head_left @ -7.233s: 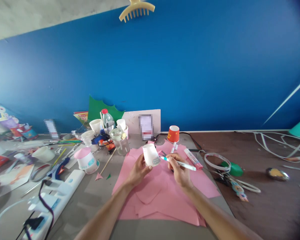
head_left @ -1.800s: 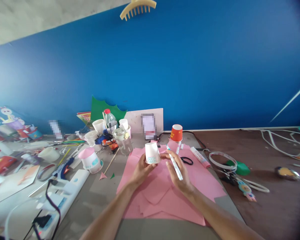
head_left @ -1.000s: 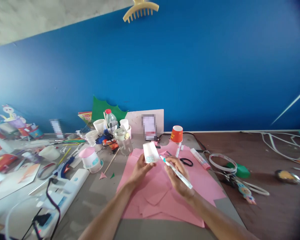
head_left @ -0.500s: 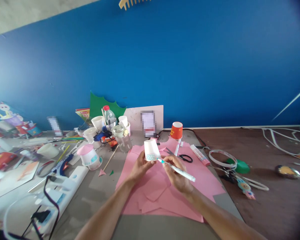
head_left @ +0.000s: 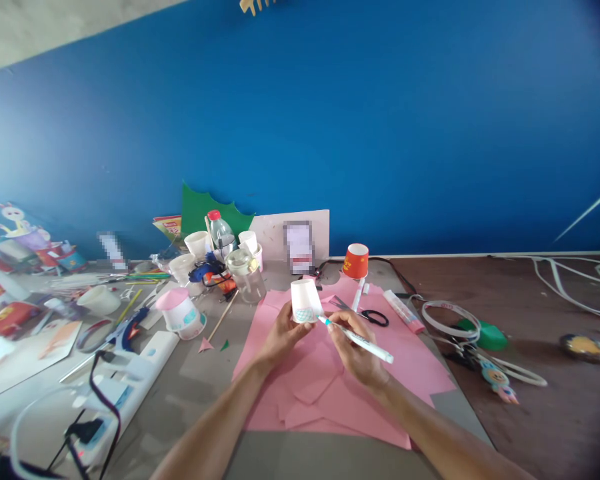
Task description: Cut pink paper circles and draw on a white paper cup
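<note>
My left hand (head_left: pixel 281 333) is closed around an upturned white paper cup (head_left: pixel 305 301) with a teal patterned patch low on its side. My right hand (head_left: pixel 354 348) grips a white marker (head_left: pixel 361 340) with a teal tip, and the tip touches the cup near that patch. Both hands hover over pink paper sheets (head_left: pixel 325 393) spread on the table in front of me.
Black-handled scissors (head_left: pixel 367 315), a pink glue stick (head_left: pixel 403 311) and an upturned orange cup (head_left: pixel 356 261) lie beyond my hands. A pink-topped cup (head_left: pixel 179 313), a glass jar (head_left: pixel 247 275), a bottle (head_left: pixel 220 233) and a power strip (head_left: pixel 125 387) crowd the left. Cables (head_left: pixel 453 320) lie right.
The marker swung from pointing away, held along my right palm, back down until its tip met the cup. My left hand kept hold of the cup and turned it slightly.
</note>
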Action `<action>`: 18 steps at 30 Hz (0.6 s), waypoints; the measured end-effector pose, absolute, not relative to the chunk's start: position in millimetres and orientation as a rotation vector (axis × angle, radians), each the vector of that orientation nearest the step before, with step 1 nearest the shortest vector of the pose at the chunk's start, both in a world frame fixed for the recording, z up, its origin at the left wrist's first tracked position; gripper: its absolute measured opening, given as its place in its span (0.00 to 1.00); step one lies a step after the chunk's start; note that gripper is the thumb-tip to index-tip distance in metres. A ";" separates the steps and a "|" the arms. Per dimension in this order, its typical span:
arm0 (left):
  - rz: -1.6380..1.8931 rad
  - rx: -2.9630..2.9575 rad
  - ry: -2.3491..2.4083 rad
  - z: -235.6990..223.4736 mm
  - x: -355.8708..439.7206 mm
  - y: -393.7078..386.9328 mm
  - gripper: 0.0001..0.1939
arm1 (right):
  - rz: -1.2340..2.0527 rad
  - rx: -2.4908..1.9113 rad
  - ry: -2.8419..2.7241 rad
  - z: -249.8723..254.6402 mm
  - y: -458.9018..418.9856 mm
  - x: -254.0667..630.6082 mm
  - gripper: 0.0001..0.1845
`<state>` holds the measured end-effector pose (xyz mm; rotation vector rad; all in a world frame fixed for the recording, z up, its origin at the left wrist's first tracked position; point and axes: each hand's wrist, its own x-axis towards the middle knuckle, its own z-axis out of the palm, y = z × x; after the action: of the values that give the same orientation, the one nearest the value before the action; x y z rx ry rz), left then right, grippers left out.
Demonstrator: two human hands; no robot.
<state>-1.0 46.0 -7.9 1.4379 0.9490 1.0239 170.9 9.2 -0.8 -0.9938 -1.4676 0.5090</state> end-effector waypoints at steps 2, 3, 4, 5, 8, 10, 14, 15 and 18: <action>1.030 1.442 0.955 -7.2 -1.0 45.7 0.32 | 0.492 -0.996 -1.474 0.7 8.5 170.7 0.06; 1.030 1.446 0.957 -6.7 -0.9 45.5 0.32 | 0.484 -0.996 -1.481 1.5 8.1 170.6 0.06; 1.031 1.454 0.961 -6.1 -0.9 45.2 0.31 | 0.480 -0.995 -1.489 2.3 7.7 170.6 0.06; 1.030 1.462 0.966 -5.4 -0.8 45.0 0.30 | 0.480 -0.993 -1.496 3.0 7.3 170.6 0.06; 1.034 1.474 0.968 -3.1 -0.1 44.2 0.29 | 0.486 -0.997 -1.502 3.5 6.9 170.9 0.06; 1.034 1.465 0.958 -2.2 0.4 43.9 0.29 | 0.490 -1.003 -1.488 2.9 7.4 171.1 0.06; 1.034 1.448 0.952 -2.9 0.1 44.6 0.30 | 0.498 -1.011 -1.481 1.3 8.9 171.3 0.07; 1.033 1.445 0.956 -3.3 -0.3 44.8 0.30 | 0.499 -1.015 -1.483 1.0 9.2 171.4 0.07; 1.016 1.449 0.970 -4.1 -1.6 45.3 0.31 | 0.507 -1.021 -1.472 0.1 9.4 172.2 0.07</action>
<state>-1.6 45.3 -4.1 1.4493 0.9698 1.0161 172.2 9.4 0.1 -1.0207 -1.4717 0.5074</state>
